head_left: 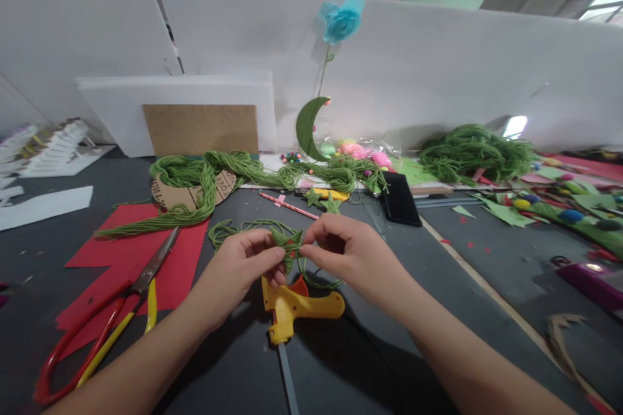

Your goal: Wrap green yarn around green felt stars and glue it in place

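Observation:
Between my hands is a small star (288, 248) wrapped in green yarn, with bits of orange-red showing through. My left hand (253, 258) pinches its left side between thumb and fingers. At the star's right edge, the thumb and forefinger of my right hand (335, 245) are pressed together on the green yarn. Loose green yarn (316, 277) trails in loops on the table around it. Just below my hands lies a yellow glue gun (304, 306) with a glue stick (287, 379) out of its back. Two green stars (331, 203) lie beyond my hands.
Red-handled scissors (139, 292) lie on red paper (187, 272) at left. Green yarn skeins (243, 168) and a yarn heap (479, 152) line the back. A green crescent (307, 130) bears a blue flower (343, 21). A black phone (400, 200) and pink-striped stick (292, 206) lie nearby.

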Action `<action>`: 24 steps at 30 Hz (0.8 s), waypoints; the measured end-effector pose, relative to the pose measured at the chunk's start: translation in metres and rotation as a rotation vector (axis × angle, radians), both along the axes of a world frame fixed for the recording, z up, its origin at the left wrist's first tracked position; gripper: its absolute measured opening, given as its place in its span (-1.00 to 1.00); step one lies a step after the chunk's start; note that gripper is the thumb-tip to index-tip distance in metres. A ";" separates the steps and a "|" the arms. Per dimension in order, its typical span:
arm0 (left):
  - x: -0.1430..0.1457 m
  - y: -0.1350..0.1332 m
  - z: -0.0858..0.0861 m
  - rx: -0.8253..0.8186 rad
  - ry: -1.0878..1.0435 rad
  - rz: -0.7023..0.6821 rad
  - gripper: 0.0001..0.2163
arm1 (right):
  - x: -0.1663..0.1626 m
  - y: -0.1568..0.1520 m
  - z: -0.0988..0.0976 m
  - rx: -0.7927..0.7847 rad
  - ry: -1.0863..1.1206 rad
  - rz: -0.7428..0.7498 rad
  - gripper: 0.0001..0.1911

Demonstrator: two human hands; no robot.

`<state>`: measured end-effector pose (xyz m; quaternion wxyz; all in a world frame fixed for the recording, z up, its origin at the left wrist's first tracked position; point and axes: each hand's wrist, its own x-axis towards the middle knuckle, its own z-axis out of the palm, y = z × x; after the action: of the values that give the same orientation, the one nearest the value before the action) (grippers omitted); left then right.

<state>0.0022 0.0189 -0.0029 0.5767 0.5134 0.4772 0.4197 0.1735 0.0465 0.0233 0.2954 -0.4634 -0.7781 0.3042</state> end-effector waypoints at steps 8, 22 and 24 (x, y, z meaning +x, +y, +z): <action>-0.001 0.002 -0.003 0.042 -0.074 -0.044 -0.82 | 0.000 0.001 0.003 -0.080 0.070 0.033 -0.91; 0.000 0.000 -0.001 0.051 -0.132 -0.007 -0.86 | 0.001 0.002 -0.005 -0.342 0.372 0.116 -0.89; 0.000 -0.001 -0.001 0.101 -0.072 0.136 -0.85 | 0.000 -0.001 -0.005 -0.067 0.258 0.024 -0.90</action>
<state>0.0023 0.0182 -0.0042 0.5370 0.4928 0.4680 0.4998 0.1734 0.0460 0.0185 0.3736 -0.4207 -0.7285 0.3907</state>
